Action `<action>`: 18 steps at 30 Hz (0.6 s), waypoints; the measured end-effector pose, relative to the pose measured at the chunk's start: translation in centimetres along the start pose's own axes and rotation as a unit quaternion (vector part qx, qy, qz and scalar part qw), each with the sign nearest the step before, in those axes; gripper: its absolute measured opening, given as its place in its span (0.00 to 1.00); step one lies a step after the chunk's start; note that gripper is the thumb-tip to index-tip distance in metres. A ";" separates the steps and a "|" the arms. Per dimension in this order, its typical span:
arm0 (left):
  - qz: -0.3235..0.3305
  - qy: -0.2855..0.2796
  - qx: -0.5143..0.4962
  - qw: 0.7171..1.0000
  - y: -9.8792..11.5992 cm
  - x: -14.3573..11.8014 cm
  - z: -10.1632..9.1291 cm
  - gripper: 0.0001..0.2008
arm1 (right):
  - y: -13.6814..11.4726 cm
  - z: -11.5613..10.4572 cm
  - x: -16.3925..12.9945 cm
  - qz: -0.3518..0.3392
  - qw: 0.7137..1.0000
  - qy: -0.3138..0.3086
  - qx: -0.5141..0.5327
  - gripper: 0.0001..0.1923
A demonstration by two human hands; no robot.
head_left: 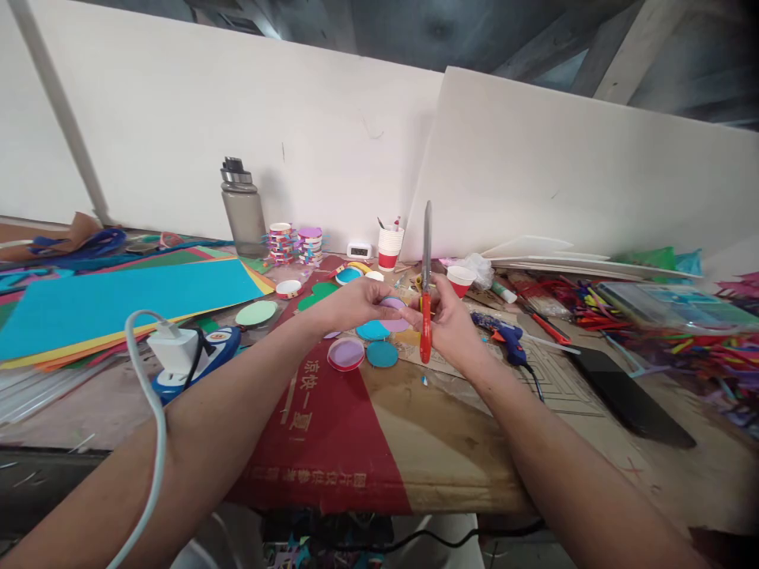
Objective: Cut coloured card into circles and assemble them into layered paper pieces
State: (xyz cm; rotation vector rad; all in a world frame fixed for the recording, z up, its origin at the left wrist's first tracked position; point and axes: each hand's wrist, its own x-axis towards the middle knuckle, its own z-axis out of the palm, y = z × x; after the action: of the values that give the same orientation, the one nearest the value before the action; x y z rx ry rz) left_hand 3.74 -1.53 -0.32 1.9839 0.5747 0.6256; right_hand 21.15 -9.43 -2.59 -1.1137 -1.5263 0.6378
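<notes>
"Where was the purple disc [396, 324]?"

"Up in front of the person, above the red-and-brown cardboard [341, 442]. The left hand [349, 304] had it pinched by the edge between thumb and fingers."

"And the right hand [454, 328]?"

"Wrapped around the orange-handled scissors [427, 269], whose blades pointed up and away. I couldn't tell whether its fingertips touched the disc as well."

"What lay near them?"

"A bright blue disc [372, 330], partly behind the purple one in view, then a darker teal disc [383, 354], and beside that a red-rimmed round piece [345, 355] with a purple face."

"Farther out?"

"To the right, a blue glue gun [508, 336] and a flat black slab [632, 399]. To the left, a blue power strip [222, 348] and a large blue sheet [136, 296] topping other colours. At the back stood a stack of paper cups [388, 259], a small digital clock [359, 250] and a grey bottle [244, 213], all before a white board [332, 134]."
</notes>
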 end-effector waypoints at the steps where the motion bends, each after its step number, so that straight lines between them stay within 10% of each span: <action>1: -0.001 0.002 0.000 1.000 0.0 0.0 0.3 0.10 | 0.2 0.0 0.0 -0.005 1.000 0.002 -0.013 0.27; 6: -0.009 -0.010 -0.001 1.000 0.2 0.0 0.8 0.08 | 0.7 0.2 0.0 -0.015 0.998 0.027 -0.052 0.24; 10: -0.007 0.084 -0.096 0.992 -0.2 0.3 1.7 0.13 | 0.2 0.3 0.2 -0.005 0.996 0.088 0.026 0.26; 18: -0.035 0.152 -0.411 0.898 -0.7 1.0 5.1 0.21 | 0.3 0.6 0.1 -0.002 0.986 0.148 0.071 0.25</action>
State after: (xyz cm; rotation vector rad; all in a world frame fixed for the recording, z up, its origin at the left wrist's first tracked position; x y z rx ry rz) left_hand 7.70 -3.90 -2.92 1.0711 0.4540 0.9525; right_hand 20.67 -9.07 -2.97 -1.0443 -1.2108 0.5429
